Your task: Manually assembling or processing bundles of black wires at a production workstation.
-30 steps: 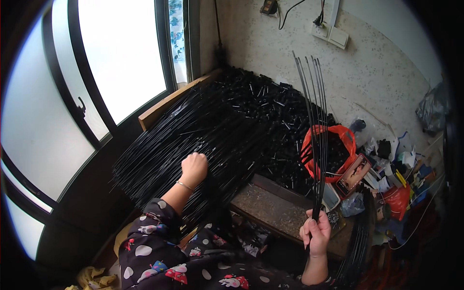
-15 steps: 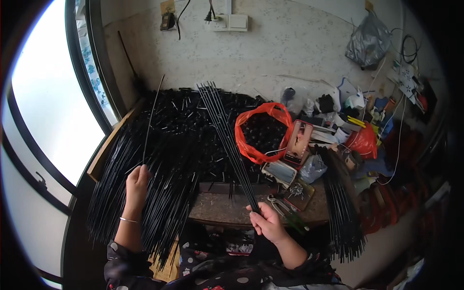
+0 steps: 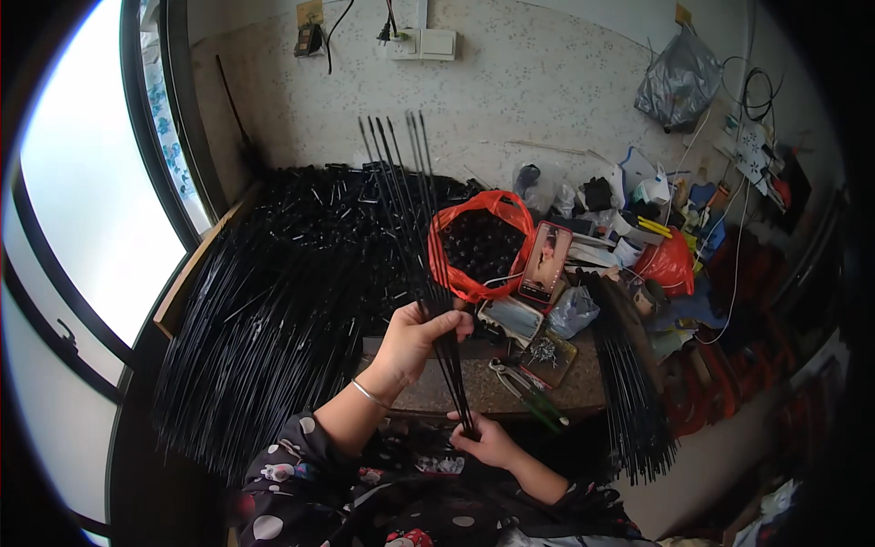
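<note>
Black rods (image 3: 455, 383) point forward, tips fanned. Left hand (image 3: 408, 345), nearer the tips, has fingers clenched round them; right hand (image 3: 488, 445) grasps the near ends

You have two hands, one left hand (image 3: 412, 343) and one right hand (image 3: 489, 444), and one bracelet (image 3: 371, 394). You hold at least five thin black rods (image 3: 447, 360), but they overlap, so the exact number is hard to tell. The big pile (image 3: 251, 342) has too many to count. You also have one phone (image 3: 546, 263), two red bags (image 3: 527, 217) and one gray bag (image 3: 679, 80) on the wall.
</note>
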Motion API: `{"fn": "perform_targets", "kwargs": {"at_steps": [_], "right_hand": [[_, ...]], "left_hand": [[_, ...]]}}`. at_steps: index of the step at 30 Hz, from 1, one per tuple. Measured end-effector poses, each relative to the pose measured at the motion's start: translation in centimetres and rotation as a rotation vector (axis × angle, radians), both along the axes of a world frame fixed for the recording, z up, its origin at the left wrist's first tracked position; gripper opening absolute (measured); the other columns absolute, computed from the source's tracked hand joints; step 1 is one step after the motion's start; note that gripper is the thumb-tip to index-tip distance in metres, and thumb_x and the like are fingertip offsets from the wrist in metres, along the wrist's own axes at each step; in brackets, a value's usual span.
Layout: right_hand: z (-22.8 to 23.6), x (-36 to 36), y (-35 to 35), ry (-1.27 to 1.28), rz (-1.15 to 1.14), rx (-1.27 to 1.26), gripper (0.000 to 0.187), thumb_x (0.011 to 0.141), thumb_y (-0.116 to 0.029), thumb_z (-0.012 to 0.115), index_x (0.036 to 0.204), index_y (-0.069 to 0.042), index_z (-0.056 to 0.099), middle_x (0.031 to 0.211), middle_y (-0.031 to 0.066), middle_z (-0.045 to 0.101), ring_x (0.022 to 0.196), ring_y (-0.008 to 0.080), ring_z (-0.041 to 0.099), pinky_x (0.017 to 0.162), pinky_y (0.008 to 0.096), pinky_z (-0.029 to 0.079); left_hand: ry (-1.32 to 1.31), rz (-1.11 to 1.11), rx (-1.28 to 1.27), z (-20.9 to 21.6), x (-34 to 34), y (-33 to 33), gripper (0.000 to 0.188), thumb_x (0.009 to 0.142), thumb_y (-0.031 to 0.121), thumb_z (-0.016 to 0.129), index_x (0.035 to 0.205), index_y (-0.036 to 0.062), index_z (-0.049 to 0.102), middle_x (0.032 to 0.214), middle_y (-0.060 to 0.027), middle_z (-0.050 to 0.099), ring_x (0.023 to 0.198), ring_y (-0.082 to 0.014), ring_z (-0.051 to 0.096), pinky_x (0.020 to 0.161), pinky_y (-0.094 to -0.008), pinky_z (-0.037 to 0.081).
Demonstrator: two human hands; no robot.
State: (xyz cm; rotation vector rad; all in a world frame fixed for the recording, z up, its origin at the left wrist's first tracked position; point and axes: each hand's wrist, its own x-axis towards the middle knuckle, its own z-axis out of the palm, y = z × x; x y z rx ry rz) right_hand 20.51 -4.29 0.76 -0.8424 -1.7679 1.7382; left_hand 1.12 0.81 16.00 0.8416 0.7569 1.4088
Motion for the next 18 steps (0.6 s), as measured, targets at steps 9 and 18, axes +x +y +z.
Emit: {"fn": "perform_targets", "kwargs": {"at_steps": [9,18], "right_hand": [[5.3,-3.0,7.0,0.486,0.101,-0.955,0.067,0.089,-0.059,0.03,0.118,-0.001,0.043,0.121,0.0226,0.051,0.105,0.0351,0.054,0.092,0.0463,0.043],[6.9,-7.2,13.7,0.175,-0.386,-0.193,0.076,0.088,-0.061,0.033,0.141,-0.008,0.021,0.145,0.0158,0.023,0.126,0.0313,0.037,0.103,0.0419,0.029]], "left_hand": [[0.964,-0.295,0.83,-7.9,-0.5,-6.3,0.019,0.074,0.005,0.067,0.093,0.006,0.066,0.093,-0.0082,0.066,0.08,-0.0245,0.063,0.074,-0.0325,0.051],[1.1,-0.116,0.583,-15.0,-2.0,-4.3,0.028,0.073,0.012,0.07,0.099,0.0071,0.062,0.099,-0.0082,0.063,0.09,-0.0287,0.061,0.084,-0.0374,0.048]]}}
